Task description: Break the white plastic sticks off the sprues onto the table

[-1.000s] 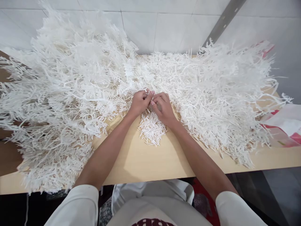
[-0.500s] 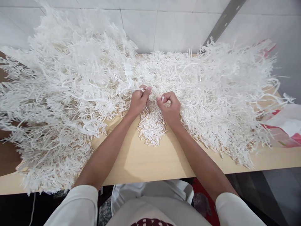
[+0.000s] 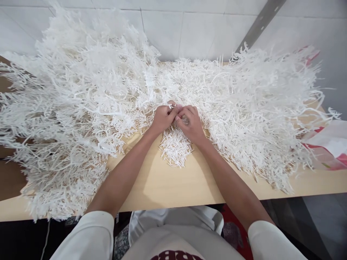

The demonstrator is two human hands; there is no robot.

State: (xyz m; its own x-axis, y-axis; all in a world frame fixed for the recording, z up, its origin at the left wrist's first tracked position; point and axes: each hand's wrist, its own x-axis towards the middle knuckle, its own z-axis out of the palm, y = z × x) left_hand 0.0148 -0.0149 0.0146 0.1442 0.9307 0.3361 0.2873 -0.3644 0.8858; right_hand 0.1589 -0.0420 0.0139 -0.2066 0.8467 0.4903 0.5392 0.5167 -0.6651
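Note:
My left hand (image 3: 163, 118) is closed in a pinch, and a bit of a white branched plastic piece (image 3: 170, 105) pokes out above its fingers. Against its fingertips, my right hand (image 3: 192, 126) is also closed, thumb and forefinger pinched at the same spot. Whatever sits between the right fingertips is too small and covered to make out. Just below both hands lies a small pile of short white plastic sticks (image 3: 176, 150) on the wooden table (image 3: 173, 187).
A tall heap of white branched plastic pieces (image 3: 89, 83) covers the table's left side. Another heap (image 3: 252, 104) spreads over the right. At the right edge rests a white and red plastic bag (image 3: 329, 144). Behind the table stands a tiled wall (image 3: 165, 32).
My right hand has moved left and slightly up to meet my left hand, which has shifted a little right. The gap between the fingertips has closed.

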